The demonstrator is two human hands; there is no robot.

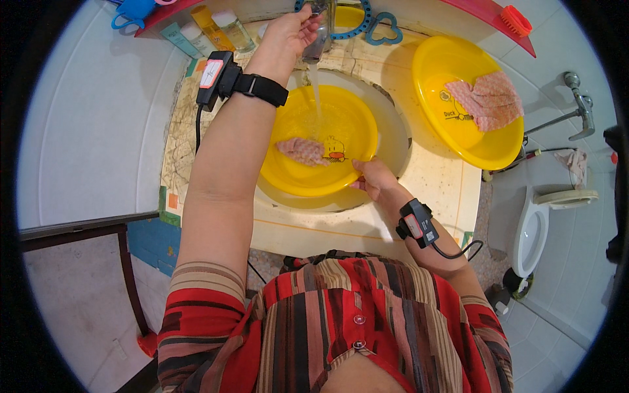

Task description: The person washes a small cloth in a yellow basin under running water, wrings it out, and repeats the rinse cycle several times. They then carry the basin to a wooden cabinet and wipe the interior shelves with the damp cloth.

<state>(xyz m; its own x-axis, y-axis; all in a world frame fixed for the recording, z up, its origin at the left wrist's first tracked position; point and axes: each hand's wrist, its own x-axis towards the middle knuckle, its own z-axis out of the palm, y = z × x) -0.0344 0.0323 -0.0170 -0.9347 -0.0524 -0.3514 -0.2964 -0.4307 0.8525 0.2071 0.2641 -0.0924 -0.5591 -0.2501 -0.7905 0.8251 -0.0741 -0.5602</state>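
Water runs from a faucet (314,49) into a yellow plastic basin (314,184), which sits in the round washbasin (400,142). Inside the yellow basin lie a wet pink checked cloth (300,150) and a printed duck picture. My left hand (295,32) is up at the faucet's top, its fingers curled near the handle; whether they grip it is not clear. My right hand (373,179) holds the yellow basin's rim at the lower right, thumb on top. A second yellow basin (427,98) stands tilted at the right, with another pink checked cloth (491,100) in it.
Bottles (233,30) and a tube stand at the back left. A red shelf (484,19) with an orange brush (516,21) runs above the counter (304,233). Blue plastic rings lie behind the faucet. A wall tap (582,115) and a toilet (530,236) are at the right.
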